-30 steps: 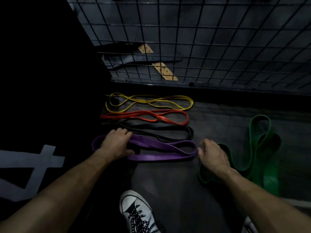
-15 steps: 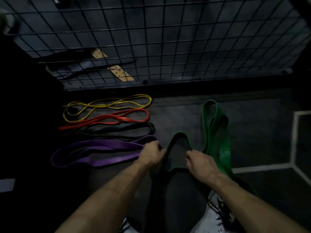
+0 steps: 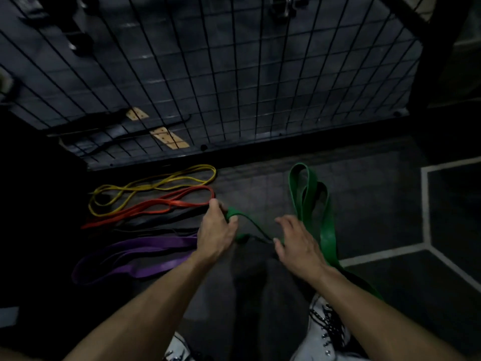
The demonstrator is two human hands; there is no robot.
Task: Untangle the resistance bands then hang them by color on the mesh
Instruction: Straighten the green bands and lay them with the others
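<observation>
Left hand (image 3: 217, 231), centre of frame: fingers curled round one end of the green band (image 3: 326, 230), gripping it. Right hand (image 3: 298, 242), just right of it: fingers spread and loose, holding nothing, hovering over the same band where it sags between the hands. Rest of the green band loops up to the right of centre on the dark floor (image 3: 377, 204). At left, laid in a row on the floor: yellow band (image 3: 156, 182) uppermost, then red band (image 3: 166, 204), black band (image 3: 166, 221), purple band (image 3: 135, 254). Wire mesh (image 3: 234, 74) fills the upper frame. White laced shoes (image 3: 325, 332) at bottom edge.
</observation>
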